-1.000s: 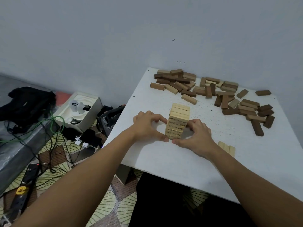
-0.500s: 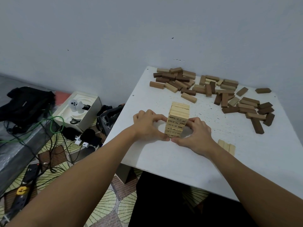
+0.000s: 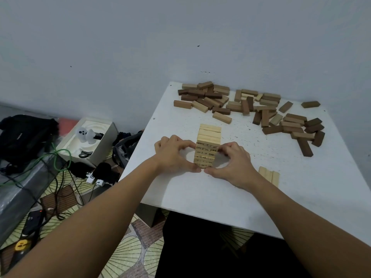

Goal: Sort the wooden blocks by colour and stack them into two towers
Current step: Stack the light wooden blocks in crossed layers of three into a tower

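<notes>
while both hands cupped the pale tower [image 3: 207,146] mid-tabletop [image 3: 200,189], left hand [image 3: 172,155] and right hand [image 3: 232,160] each had a grip pinching its sides, squaring it. next, i judged, came three pale blocks [image 3: 269,175] beside it, then the brown pile [image 3: 251,109].

One light tower [image 3: 208,146], three pale blocks [image 3: 269,175] lying together beside it, two hands, and brown blocks [image 3: 249,109] too jumbled to count
</notes>
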A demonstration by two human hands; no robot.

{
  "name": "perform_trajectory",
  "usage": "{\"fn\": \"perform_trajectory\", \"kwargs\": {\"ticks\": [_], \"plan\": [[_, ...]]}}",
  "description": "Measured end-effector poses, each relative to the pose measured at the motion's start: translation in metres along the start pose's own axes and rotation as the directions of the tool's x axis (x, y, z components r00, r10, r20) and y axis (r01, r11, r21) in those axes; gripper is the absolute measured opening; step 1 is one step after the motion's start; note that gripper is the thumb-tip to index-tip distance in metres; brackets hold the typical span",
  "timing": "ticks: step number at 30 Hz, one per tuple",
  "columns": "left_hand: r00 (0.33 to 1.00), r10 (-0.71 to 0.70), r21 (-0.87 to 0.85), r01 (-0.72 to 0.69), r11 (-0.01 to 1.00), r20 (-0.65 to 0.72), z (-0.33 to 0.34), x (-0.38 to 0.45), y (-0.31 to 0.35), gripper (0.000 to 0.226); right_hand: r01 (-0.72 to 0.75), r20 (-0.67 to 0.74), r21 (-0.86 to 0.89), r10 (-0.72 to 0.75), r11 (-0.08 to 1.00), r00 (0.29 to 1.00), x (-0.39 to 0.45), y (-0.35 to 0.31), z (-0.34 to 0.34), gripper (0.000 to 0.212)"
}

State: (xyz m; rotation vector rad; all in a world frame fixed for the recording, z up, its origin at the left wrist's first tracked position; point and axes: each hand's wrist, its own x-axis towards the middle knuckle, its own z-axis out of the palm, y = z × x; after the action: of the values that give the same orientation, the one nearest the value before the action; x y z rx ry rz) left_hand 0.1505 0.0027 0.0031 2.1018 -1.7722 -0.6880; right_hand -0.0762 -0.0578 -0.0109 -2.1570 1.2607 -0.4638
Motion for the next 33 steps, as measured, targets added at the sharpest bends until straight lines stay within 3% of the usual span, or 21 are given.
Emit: {"fn": "perform_trajectory", "kwargs": {"ticks": [9, 33], "plan": [[1.000, -0.023, 0.006, 0.023, 1.000, 0.005, 0.0003, -0.0008, 0.0013, 0.069, -0.037, 0.021, -0.033, 0.038, 0.999, 0.999, 0.0004, -0.0026, -0.0025, 0.073], [1.000, 0.002, 0.005, -0.002, 1.000, -0.011, 0.0063, 0.0042, -0.0030, 0.062, -0.026, -0.005, -0.095, 0.025, 0.995, 1.000, 0.0039, 0.0014, 0.0044, 0.073]]}}
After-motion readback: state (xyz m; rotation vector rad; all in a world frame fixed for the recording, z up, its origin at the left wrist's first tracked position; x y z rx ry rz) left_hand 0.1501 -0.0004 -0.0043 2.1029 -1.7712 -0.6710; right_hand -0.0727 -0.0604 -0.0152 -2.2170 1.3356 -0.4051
